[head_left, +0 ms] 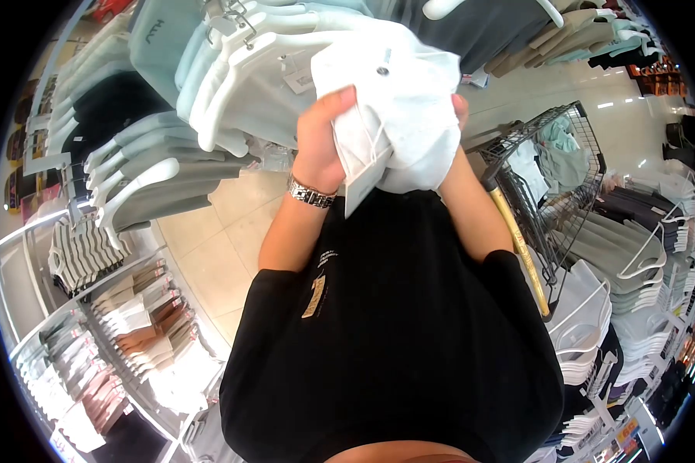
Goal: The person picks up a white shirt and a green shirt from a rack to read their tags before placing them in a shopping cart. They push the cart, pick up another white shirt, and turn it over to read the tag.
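Observation:
A bunched white garment [421,100] is held up between both hands at the top centre. My left hand [322,139] grips its left side, the thumb on top and a metal watch on the wrist. On the other side my right hand [461,116] holds the cloth, with most of its fingers hidden behind it. A tag [365,185] hangs from the garment's lower left part. Just behind and to the left, white shirts [259,96] hang on white hangers.
A black wire cart [587,147] with clothes inside and a yellow handle [517,243] stands at the right. Racks of folded and hung clothes [143,309] line the left, and more hangers [641,262] fill the far right. Tiled floor [216,262] shows between.

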`<state>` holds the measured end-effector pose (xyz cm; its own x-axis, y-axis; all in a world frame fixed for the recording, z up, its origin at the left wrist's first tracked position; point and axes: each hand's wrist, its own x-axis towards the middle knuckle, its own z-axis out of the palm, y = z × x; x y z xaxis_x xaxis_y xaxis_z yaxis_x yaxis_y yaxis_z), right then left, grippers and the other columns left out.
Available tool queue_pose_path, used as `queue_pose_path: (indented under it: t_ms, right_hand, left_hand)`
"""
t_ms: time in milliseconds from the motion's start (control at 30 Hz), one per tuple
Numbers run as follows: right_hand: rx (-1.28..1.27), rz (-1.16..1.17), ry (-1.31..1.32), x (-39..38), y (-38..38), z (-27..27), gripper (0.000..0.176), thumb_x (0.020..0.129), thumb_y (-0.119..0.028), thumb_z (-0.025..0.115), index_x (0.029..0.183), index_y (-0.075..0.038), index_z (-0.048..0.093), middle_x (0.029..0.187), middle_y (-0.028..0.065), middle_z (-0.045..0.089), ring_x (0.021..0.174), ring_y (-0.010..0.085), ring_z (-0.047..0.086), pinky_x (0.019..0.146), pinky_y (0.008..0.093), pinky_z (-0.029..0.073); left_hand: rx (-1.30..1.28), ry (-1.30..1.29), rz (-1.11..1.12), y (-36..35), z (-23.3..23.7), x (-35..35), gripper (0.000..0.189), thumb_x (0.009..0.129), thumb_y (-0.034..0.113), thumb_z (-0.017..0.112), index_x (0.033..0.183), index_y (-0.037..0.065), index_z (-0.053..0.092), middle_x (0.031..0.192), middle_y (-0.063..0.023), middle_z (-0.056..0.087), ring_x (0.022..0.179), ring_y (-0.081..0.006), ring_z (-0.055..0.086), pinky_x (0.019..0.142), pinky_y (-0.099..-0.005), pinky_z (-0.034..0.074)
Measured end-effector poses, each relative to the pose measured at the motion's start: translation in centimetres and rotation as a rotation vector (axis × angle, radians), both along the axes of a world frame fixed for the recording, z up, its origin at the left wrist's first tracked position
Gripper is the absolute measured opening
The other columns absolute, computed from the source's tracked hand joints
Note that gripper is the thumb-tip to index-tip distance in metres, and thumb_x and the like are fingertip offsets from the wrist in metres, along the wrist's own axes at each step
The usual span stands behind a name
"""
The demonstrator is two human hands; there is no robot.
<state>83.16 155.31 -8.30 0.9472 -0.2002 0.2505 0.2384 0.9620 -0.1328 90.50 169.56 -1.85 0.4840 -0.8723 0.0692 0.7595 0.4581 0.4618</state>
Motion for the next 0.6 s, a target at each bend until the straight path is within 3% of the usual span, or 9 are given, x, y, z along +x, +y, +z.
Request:
queue_pose_path:
  t_ms: [67,133,200,267,400,567,600]
  right_hand:
    - [-0.005,0.01,0.06,-0.4,0.6,0.4,0.07,0.069,-0.023,0.061,0.126,0.006,0.032,0.119,0.0217,0.047,0.109,0.0328,0.049,0.094,0.0428,0.039]
    - [-0.181,0.115,0.211,-0.6,0.2,-0.2,0.066,0.071,-0.017,0.059,0.126,0.006,0.031,0.121,0.0207,0.046,0.11,0.0321,0.048,0.095,0.0409,0.038]
    - [-0.257,0.127,0.21,-0.6,0.0,-1.7,0.06,0.074,-0.014,0.058,0.126,0.005,0.034,0.119,0.0194,0.048,0.108,0.0299,0.05,0.094,0.0388,0.04]
    - [-0.317,0.318,0.289,-0.9,0.4,-2.0,0.055,0.076,-0.013,0.057,0.124,0.005,0.037,0.117,0.0177,0.051,0.104,0.0272,0.053,0.091,0.0365,0.042]
    - [-0.376,0.247,0.402,-1.1,2.3,-1.5,0.049,0.079,-0.014,0.054,0.122,0.005,0.04,0.114,0.0167,0.053,0.101,0.0241,0.056,0.089,0.0343,0.045]
    - [-0.195,0.025,0.48,-0.6,1.4,-0.5,0.04,0.083,-0.019,0.045,0.115,0.006,0.047,0.106,0.0156,0.058,0.094,0.021,0.059,0.083,0.0317,0.048]
    - [-0.171,-0.012,0.476,-0.5,0.9,0.1,0.039,0.084,-0.019,0.043,0.113,0.006,0.049,0.104,0.0152,0.059,0.093,0.0208,0.059,0.082,0.0313,0.048]
  left_hand:
    - [-0.059,0.24,-0.068,-0.6,0.5,0.5,0.046,0.08,0.016,0.051,0.12,-0.005,0.04,0.114,-0.0162,0.052,0.102,-0.0276,0.053,0.089,-0.038,0.043]
    - [-0.089,0.193,-0.069,-1.0,0.6,0.9,0.044,0.081,0.018,0.05,0.119,-0.004,0.041,0.112,-0.0166,0.053,0.101,-0.0278,0.053,0.089,-0.0383,0.043]
    - [0.108,0.09,0.101,-1.3,1.2,1.0,0.039,0.082,0.017,0.049,0.115,-0.003,0.044,0.108,-0.0159,0.055,0.098,-0.0267,0.055,0.086,-0.0374,0.045]
    - [0.12,0.061,0.068,-1.4,0.8,2.0,0.037,0.082,0.016,0.049,0.114,-0.003,0.045,0.107,-0.015,0.055,0.097,-0.0257,0.056,0.084,-0.0367,0.046]
    - [0.256,-0.093,0.087,-2.0,-2.4,3.1,0.034,0.081,0.011,0.051,0.111,-0.002,0.046,0.102,-0.0115,0.057,0.093,-0.0221,0.057,0.079,-0.0345,0.048]
    - [0.392,-0.183,0.248,-1.3,-2.2,2.6,0.028,0.084,0.014,0.051,0.107,-0.001,0.05,0.093,-0.0074,0.058,0.089,-0.0167,0.055,0.08,-0.0307,0.044]
    - [0.499,-0.403,0.295,-0.4,-2.7,3.0,0.027,0.085,0.016,0.05,0.106,-0.001,0.051,0.092,-0.0068,0.058,0.087,-0.0152,0.054,0.078,-0.0285,0.043]
